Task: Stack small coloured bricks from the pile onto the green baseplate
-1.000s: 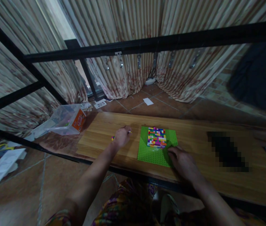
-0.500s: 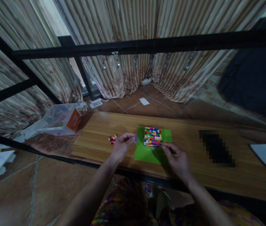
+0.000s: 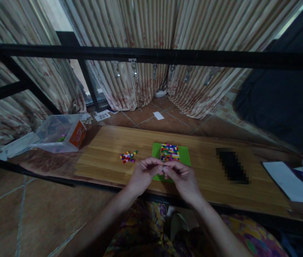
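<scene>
My left hand (image 3: 144, 174) and my right hand (image 3: 181, 175) meet fingertip to fingertip over the near part of a green studded baseplate (image 3: 185, 155). Both are pinched closed on a small building brick, mostly hidden by the fingers. Just beyond them, a low block of many-coloured building bricks (image 3: 169, 150) stands on the baseplate. My hands cover its near edge and the front of the plate. To the left, a small pile of loose coloured bricks (image 3: 127, 156) lies on the wooden table (image 3: 105, 146).
A clear plastic box (image 3: 57, 137) with an orange label sits beyond the table's left end. A dark pixelated object (image 3: 232, 166) lies on the table to the right, with white paper (image 3: 288, 182) farther right. A black metal rail (image 3: 146, 55) runs across in front of striped curtains.
My right hand has left the right side of the brick block and come to my left hand. My left hand, earlier holding a blue brick, is now nearer to me. The view has shifted slightly right.
</scene>
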{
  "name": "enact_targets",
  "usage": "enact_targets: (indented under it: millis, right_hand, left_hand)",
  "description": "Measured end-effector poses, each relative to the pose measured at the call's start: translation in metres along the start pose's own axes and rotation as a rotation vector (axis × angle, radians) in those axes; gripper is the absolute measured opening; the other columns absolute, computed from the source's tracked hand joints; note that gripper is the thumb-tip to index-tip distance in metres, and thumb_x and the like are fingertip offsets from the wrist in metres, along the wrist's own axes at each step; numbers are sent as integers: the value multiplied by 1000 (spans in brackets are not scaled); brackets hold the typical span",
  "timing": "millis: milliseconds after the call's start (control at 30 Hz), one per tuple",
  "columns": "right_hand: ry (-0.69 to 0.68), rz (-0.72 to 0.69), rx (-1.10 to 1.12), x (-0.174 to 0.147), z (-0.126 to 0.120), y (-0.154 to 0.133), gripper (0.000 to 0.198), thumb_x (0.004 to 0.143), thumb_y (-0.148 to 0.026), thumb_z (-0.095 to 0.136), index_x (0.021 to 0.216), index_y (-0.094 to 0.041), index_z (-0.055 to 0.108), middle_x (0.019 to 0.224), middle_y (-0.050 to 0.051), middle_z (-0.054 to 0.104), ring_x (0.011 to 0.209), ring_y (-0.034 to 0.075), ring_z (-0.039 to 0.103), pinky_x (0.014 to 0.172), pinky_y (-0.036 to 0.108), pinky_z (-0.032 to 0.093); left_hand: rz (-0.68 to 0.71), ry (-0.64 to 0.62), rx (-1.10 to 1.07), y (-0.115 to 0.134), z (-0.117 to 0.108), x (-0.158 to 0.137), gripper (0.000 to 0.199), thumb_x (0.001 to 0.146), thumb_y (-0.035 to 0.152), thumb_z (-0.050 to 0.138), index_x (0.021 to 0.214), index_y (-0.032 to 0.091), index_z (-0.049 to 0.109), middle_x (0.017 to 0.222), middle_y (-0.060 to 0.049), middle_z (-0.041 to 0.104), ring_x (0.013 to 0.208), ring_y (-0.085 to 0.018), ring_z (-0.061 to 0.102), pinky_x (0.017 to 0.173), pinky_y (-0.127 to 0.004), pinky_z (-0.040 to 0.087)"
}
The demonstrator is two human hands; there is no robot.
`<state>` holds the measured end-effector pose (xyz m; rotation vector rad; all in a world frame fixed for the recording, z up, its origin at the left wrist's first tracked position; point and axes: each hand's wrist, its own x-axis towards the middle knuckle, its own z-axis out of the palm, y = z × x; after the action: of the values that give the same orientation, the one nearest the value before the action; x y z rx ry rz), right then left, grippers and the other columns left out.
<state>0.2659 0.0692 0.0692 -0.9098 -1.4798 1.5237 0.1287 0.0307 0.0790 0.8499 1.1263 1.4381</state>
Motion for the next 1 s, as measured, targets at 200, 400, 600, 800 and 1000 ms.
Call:
enact_targets:
  millis: [200,400,600,800,1000]
  right_hand:
    - [87,76,132,-7,-10,14,22,75,-37,70,93,-23,71,65,-3,63,58,10,56,60,25,46]
    - [242,4,-247,15,-56,18,27,75,-41,68,93,-22,72,74,2,69,66,16,62,67,31,49]
    - [248,-86,-440,66,-78,29,22,74,-40,65,84,-21,71,86,4,73,81,20,66,79,34,49]
    - [214,-12,-306,104,-65,54,26,69,-40,69,86,-21,71,93,5,73,88,20,65,83,36,49]
    - [223,74,-184,112,-60,65,27,63,-40,73,84,-23,73,98,3,72,85,18,64,79,32,48]
  left_hand:
    - [-128,10,-236,-11,-7,2,22,59,27,82,74,15,71,66,0,65,59,-9,57,61,-22,46]
    - [-197,152,-163,-33,-38,9,27,59,30,81,80,15,72,71,0,63,62,-8,55,60,-20,42]
    - [-222,159,52,-47,-53,6,24,63,33,75,80,16,71,71,0,64,65,-10,55,65,-23,43]
    - [-252,203,123,-49,-61,5,29,63,38,74,81,15,69,59,2,59,57,-10,52,56,-21,38]
    - [-309,191,62,-51,-63,8,34,61,39,76,83,15,67,59,2,58,54,-8,49,52,-20,36]
